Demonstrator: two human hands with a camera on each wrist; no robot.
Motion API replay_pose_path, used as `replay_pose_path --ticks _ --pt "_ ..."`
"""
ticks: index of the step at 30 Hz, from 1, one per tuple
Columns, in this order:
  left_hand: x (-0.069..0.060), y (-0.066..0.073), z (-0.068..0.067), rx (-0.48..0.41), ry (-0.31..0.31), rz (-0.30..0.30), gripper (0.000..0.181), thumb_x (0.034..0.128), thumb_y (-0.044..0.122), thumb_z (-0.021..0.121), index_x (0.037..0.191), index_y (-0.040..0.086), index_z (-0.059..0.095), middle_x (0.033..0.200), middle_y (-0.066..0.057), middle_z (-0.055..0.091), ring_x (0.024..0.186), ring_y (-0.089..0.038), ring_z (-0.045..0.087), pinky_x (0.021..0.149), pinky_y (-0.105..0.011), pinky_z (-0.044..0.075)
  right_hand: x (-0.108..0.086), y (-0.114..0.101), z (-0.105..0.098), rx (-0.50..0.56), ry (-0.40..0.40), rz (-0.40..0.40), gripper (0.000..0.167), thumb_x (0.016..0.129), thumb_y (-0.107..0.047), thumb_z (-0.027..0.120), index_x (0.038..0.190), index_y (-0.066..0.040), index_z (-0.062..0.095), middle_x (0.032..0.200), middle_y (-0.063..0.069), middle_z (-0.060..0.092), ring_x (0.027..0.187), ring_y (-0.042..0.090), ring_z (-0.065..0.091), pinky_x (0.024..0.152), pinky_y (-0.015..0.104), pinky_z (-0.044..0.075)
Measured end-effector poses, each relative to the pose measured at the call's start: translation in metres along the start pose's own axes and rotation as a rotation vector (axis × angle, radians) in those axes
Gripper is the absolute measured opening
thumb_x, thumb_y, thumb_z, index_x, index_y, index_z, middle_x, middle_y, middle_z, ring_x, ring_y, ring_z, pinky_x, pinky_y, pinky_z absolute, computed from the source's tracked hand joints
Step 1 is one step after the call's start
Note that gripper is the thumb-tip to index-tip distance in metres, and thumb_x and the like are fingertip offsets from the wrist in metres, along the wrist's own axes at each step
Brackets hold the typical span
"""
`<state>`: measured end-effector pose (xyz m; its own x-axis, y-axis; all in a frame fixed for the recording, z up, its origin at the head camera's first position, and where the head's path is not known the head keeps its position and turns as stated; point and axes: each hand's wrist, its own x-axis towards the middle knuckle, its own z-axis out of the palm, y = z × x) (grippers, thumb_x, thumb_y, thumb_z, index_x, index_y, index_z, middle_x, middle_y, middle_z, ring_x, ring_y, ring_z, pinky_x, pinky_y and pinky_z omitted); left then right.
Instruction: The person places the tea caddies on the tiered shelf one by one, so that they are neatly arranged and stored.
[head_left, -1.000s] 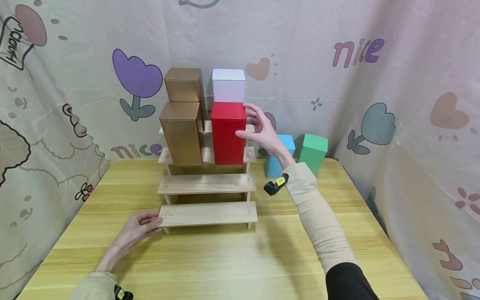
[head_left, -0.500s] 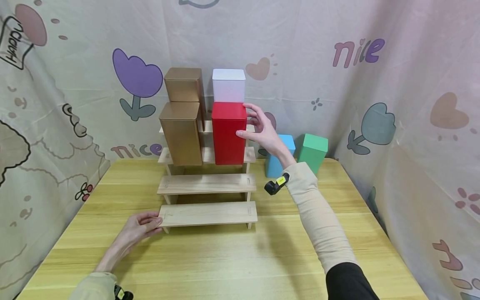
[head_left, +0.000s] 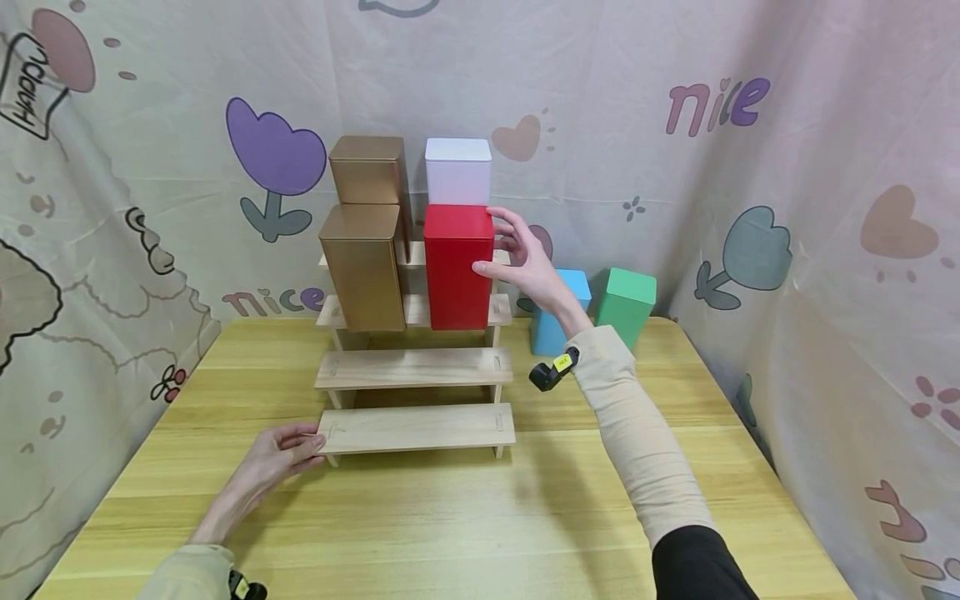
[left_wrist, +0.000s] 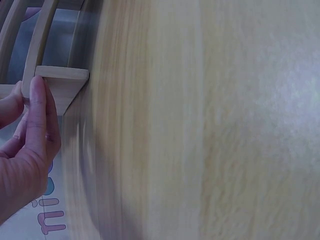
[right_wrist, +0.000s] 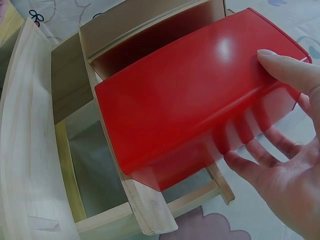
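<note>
The right hand (head_left: pixel 528 262) is on the red box (head_left: pixel 457 267) here, thumb against the front face, fingertips along the right side, gripping it near the top. The box stands upright on the third step up of the wooden rack (head_left: pixel 420 429). Down at the bottom step, the left hand (head_left: pixel 279 454) pinches the left end of the board between thumb and fingers. Beside the red box, a gap between them, stands the front brown box (head_left: pixel 362 271); right behind rise the rear brown box (head_left: pixel 367 171) and the white box (head_left: pixel 458 171). Over to the right, the blue box (head_left: pixel 546 335) and green box (head_left: pixel 628 296) sit on the desk (head_left: pixel 420 525), partly covered by the right arm.
</note>
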<state>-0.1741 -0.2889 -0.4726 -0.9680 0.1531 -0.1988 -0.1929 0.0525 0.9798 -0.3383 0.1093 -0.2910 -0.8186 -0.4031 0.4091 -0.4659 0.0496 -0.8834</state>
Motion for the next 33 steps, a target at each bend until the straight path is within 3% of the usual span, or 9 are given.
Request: replay_pose_path --ticks 33 --pt "0.0001 0.0 -0.0004 0.054 0.0 -0.03 0.056 0.1001 0.002 0.059 0.139 -0.027 0.031 0.096 0.003 0.067 0.086 -0.006 0.069 0.084 -0.019 0.065 -0.0029 -0.0017 0.0022 -0.02 0.001 0.002 0.084 0.086 -0.014 0.076 0.155 -0.028 0.03 0.152 0.003 0.044 0.131 0.024 0.049 0.108 0.045 0.057"
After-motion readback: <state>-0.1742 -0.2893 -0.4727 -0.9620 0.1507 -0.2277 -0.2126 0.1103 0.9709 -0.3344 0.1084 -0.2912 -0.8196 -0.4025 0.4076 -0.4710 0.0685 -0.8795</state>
